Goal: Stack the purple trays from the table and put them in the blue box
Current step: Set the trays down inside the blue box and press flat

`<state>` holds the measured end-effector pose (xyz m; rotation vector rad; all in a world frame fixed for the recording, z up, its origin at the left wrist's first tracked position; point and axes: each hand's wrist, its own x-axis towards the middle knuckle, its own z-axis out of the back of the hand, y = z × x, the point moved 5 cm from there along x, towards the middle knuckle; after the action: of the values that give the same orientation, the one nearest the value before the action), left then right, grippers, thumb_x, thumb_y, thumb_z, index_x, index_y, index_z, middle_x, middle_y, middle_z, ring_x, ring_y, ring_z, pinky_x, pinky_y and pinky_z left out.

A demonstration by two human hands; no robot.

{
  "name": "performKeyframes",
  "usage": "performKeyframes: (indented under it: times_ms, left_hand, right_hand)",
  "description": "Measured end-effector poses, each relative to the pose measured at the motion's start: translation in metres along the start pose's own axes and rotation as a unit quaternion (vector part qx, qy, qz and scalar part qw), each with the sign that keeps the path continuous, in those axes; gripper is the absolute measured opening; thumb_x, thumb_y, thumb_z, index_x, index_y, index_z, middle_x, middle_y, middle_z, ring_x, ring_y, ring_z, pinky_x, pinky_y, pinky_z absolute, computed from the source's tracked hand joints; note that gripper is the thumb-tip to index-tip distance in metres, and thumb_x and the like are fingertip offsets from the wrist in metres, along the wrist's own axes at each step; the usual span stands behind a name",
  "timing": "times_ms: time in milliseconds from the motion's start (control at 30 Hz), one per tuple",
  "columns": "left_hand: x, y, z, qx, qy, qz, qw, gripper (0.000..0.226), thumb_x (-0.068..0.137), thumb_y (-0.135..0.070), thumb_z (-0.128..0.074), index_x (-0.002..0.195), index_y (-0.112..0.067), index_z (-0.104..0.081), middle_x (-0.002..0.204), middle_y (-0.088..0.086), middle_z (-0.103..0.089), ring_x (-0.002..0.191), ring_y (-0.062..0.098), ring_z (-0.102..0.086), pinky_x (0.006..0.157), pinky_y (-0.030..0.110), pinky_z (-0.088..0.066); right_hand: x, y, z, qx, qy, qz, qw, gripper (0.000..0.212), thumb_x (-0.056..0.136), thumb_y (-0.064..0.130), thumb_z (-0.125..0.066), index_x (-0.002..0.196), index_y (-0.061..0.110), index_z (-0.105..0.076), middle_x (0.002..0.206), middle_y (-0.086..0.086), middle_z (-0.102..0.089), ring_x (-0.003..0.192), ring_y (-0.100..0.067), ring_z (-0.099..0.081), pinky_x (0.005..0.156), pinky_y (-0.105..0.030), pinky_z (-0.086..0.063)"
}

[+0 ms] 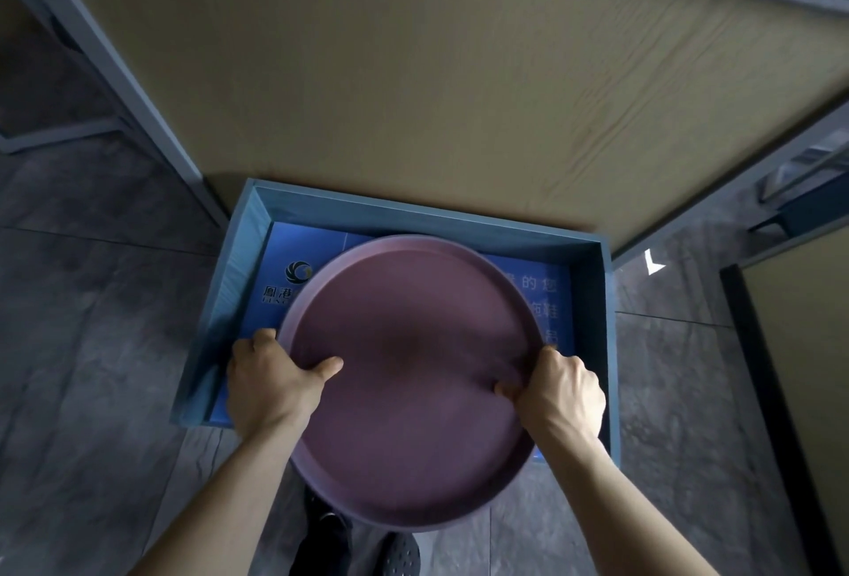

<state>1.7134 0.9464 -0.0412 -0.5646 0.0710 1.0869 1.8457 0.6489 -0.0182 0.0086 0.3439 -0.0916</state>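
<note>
A large round purple tray (409,373) hangs over the blue box (239,263), which stands on the floor below the table's front edge. My left hand (271,380) grips the tray's left rim with the thumb inside. On the right rim my right hand (563,389) holds it the same way. The tray's near edge sticks out past the box's near wall, and it covers most of the box's inside. Whether more trays lie stacked under the top one I cannot tell. The box floor shows a blue printed sheet with white characters.
A wooden table top (413,70) with a grey metal frame fills the upper view. Dark stone floor tiles (92,345) surround the box. Another table edge (790,368) stands at the right. My shoes (395,552) show below the tray.
</note>
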Motion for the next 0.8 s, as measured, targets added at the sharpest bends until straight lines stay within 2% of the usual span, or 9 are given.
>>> performKeyframes:
  times_ms: [200,300,433,500,633,800]
  left_hand:
    - [-0.001,-0.002,0.002,0.014,-0.006,-0.009,1.0,0.086,0.056,-0.052,-0.091,0.116,0.001,-0.057,0.119,0.022,-0.059,0.108,0.041,-0.059,0.072,0.048,-0.049]
    - [-0.004,-0.005,0.005,0.071,-0.031,-0.041,0.996,0.085,0.056,-0.058,-0.088,0.11,0.002,-0.06,0.113,0.022,-0.063,0.111,0.04,-0.054,0.081,0.049,-0.047]
    - [-0.004,-0.004,0.007,0.055,-0.02,-0.03,0.998,0.085,0.056,-0.06,-0.087,0.112,-0.002,-0.058,0.113,0.019,-0.061,0.103,0.038,-0.061,0.064,0.043,-0.045]
    - [-0.002,-0.004,0.007,0.048,-0.015,-0.027,0.998,0.086,0.054,-0.059,-0.088,0.113,-0.003,-0.058,0.112,0.019,-0.062,0.1,0.038,-0.063,0.062,0.041,-0.044]
    - [0.0,-0.004,0.007,0.043,-0.01,-0.019,0.999,0.085,0.053,-0.058,-0.09,0.111,-0.003,-0.061,0.11,0.019,-0.063,0.098,0.039,-0.064,0.069,0.045,-0.051]
    - [0.001,-0.003,0.007,0.036,-0.015,-0.011,0.999,0.08,0.056,-0.053,-0.09,0.115,-0.005,-0.063,0.112,0.018,-0.066,0.102,0.039,-0.064,0.077,0.047,-0.053]
  right_hand:
    - [-0.002,0.004,-0.006,0.049,0.017,-0.009,0.999,0.064,0.071,0.043,-0.085,0.113,0.007,-0.054,0.108,-0.011,-0.068,0.104,-0.034,-0.066,0.08,-0.038,-0.051]
    - [-0.001,-0.001,-0.01,0.088,0.016,-0.018,0.996,0.066,0.07,0.042,-0.085,0.116,0.007,-0.054,0.107,-0.011,-0.068,0.102,-0.035,-0.065,0.08,-0.038,-0.051]
    - [0.001,-0.003,-0.014,0.105,0.018,-0.021,0.994,0.073,0.069,0.042,-0.086,0.123,0.006,-0.052,0.107,-0.012,-0.069,0.101,-0.036,-0.066,0.08,-0.039,-0.051]
    - [0.002,-0.004,-0.014,0.109,0.017,-0.022,0.994,0.071,0.067,0.043,-0.087,0.119,0.006,-0.054,0.106,-0.012,-0.069,0.101,-0.037,-0.066,0.079,-0.039,-0.051]
    - [0.003,-0.006,-0.014,0.109,0.014,-0.015,0.994,0.068,0.067,0.045,-0.087,0.114,0.008,-0.055,0.105,-0.011,-0.068,0.1,-0.037,-0.065,0.074,-0.036,-0.047]
    - [0.0,-0.009,-0.013,0.122,-0.003,-0.013,0.992,0.06,0.065,0.045,-0.087,0.105,0.01,-0.06,0.101,-0.011,-0.066,0.094,-0.037,-0.064,0.075,-0.039,-0.05]
